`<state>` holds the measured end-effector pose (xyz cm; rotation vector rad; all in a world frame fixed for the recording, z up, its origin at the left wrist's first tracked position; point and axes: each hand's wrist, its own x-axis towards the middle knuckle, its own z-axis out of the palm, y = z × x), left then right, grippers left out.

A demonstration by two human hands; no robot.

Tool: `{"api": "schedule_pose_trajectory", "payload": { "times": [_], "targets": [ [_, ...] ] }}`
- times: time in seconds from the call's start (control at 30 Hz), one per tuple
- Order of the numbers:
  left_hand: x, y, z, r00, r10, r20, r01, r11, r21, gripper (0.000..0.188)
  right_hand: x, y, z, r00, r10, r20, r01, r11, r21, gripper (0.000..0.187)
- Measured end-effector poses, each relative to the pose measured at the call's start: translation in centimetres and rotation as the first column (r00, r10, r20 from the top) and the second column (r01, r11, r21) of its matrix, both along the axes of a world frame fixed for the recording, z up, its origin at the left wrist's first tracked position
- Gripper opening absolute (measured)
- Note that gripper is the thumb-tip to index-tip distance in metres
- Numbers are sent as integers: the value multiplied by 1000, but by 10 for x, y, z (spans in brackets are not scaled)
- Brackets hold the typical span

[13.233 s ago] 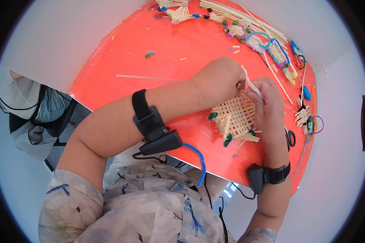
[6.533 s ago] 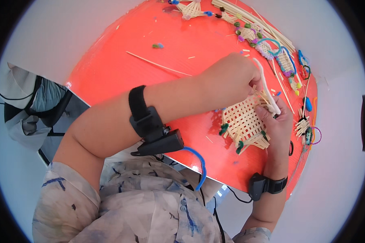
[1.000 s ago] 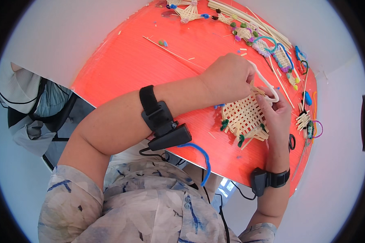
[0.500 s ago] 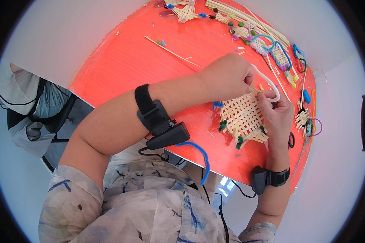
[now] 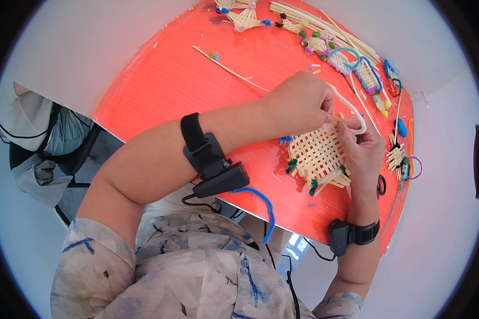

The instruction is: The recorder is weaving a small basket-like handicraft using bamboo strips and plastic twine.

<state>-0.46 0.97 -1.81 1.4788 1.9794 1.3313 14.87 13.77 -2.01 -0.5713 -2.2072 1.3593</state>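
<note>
A woven mat of flat pale bamboo strips (image 5: 318, 152) lies under my hands, tilted, with dark green fuzzy ties at its lower corners and a blue one at its left. My left hand (image 5: 302, 105) is closed in a pinch at the mat's upper edge. A white pipe cleaner (image 5: 350, 102) arches from beside its fingers over to the right hand. My right hand (image 5: 363, 151) pinches the mat's upper right corner, where the white loop comes down. The exact spot between the fingertips is partly hidden.
A blue pipe cleaner (image 5: 269, 207) hangs over the table's near edge. Loose bamboo strips (image 5: 330, 26) lie at the far side. Small woven pieces with coloured ties (image 5: 368, 74) line the far right. Black scissor handles (image 5: 382, 184) show beside my right wrist. Another person sits at left.
Both hands stay at the mat's upper corner with only slight shifts. My left forearm has moved a little to the right. The white loop's curve has altered slightly.
</note>
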Motion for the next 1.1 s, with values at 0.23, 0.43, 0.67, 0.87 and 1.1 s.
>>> {"api": "schedule_pose_trajectory", "payload": {
  "times": [0.23, 0.43, 0.67, 0.87, 1.1],
  "targets": [
    [-2, 1, 0, 997, 57, -57, -61, 995, -76, 12, -1, 2, 4, 996, 67, 57, -61, 993, -101, 13],
    [-8, 1, 1, 998, 56, -17, -58, 993, -101, 12, 11, -1, 32, 999, 36, 5, -36, 999, -17, 21],
    [-14, -3, 7, 999, 17, -36, -21, 993, -116, 13, 51, 3, 71, 979, -127, -159, 154, 974, 167, 18],
    [-5, 3, 3, 997, -49, -54, 41, 990, -133, 11, 25, -19, 52, 997, -58, 47, 23, 839, 544, 23],
    [-3, 4, 5, 996, -19, -87, 7, 990, -138, 12, 10, -12, 51, 995, 21, 99, -28, 997, 78, 15]
  ]
}}
